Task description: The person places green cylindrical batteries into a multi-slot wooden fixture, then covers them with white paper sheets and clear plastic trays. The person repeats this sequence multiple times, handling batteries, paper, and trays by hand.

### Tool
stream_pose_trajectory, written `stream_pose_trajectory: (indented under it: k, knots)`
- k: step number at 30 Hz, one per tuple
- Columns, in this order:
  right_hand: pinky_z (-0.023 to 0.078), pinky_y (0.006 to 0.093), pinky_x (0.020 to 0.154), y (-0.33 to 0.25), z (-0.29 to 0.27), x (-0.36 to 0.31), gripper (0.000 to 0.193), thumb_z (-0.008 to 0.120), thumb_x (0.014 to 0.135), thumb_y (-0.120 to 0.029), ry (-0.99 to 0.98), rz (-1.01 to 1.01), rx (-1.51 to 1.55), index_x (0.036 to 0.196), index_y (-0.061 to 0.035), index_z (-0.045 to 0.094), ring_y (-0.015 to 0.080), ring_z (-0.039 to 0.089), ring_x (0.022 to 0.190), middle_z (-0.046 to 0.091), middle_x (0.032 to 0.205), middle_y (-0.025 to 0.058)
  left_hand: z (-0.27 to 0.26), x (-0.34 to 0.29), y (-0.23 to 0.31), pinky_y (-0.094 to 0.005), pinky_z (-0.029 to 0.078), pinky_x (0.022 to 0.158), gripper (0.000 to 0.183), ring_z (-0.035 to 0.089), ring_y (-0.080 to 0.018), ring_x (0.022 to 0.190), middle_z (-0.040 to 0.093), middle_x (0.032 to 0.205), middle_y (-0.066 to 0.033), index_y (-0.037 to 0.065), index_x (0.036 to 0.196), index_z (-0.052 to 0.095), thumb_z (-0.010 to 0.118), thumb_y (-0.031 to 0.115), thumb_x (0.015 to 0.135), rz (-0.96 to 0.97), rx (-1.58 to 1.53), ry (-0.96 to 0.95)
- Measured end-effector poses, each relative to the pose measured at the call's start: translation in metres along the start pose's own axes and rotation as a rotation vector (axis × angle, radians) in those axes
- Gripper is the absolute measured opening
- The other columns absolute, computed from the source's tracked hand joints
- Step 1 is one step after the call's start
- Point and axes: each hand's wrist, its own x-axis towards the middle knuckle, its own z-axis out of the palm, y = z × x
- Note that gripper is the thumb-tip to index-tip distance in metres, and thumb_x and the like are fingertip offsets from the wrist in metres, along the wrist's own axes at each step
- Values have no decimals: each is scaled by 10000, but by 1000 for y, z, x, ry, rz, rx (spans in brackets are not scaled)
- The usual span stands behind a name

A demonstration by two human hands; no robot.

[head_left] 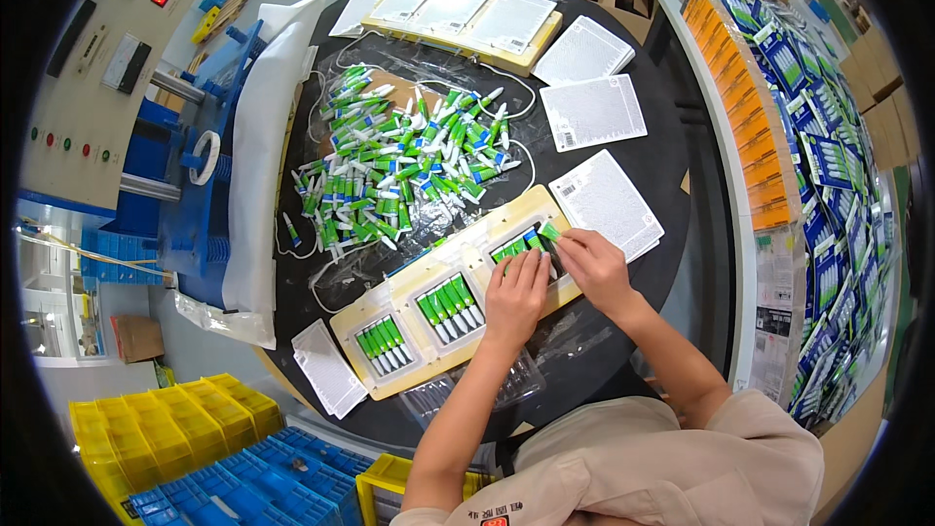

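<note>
A cream-coloured tray point(409, 284) lies slantwise on the black round table, with three clear plastic blister inserts in it. Small green-and-white tubes point(448, 306) fill the left and middle inserts in neat rows. Over the right insert, my right hand point(596, 271) pinches a small green tube point(550, 232) by its end. My left hand point(518, 294) is beside it, fingers bent down and close together over the tubes in that insert; what its fingertips grip is hidden. A blue-banded tube point(532, 239) shows just past the left fingertips.
Beyond the tray is a big heap of loose tubes point(399, 161). White printed cards point(606, 203) lie to the right and far side. A second cream tray point(531, 56) holds cards. A blue machine point(200, 185) stands left; a bin of packed blister cards point(813, 136) stands right.
</note>
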Motion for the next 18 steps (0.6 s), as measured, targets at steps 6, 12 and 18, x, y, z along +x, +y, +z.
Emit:
stream_pose_trajectory:
  k: [6,12,18]
  knots:
    - [557,386,729,-10,5,-1,266,738,800,-2,-99,23,-14,1063,16,702,302,660,857,671,1014,120,4,-10,8,-449,454,1056,312,635,-259,1164,688,1218,-97,30,1154,697,699,89,847,-90,-28,-16]
    - [539,395,726,-19,8,1,304,731,802,6,-137,42,-69,1103,12,691,298,637,832,662,981,117,8,-15,10,-457,447,1071,311,628,-250,1183,686,1220,-91,30,1150,696,739,103,850,-155,-58,44]
    - [541,403,738,-24,-2,5,301,747,789,-11,-143,80,-171,1085,2,693,309,650,847,670,970,125,3,-8,9,-421,457,952,359,624,-270,1070,675,1106,-81,36,1105,691,804,215,815,-175,-42,113]
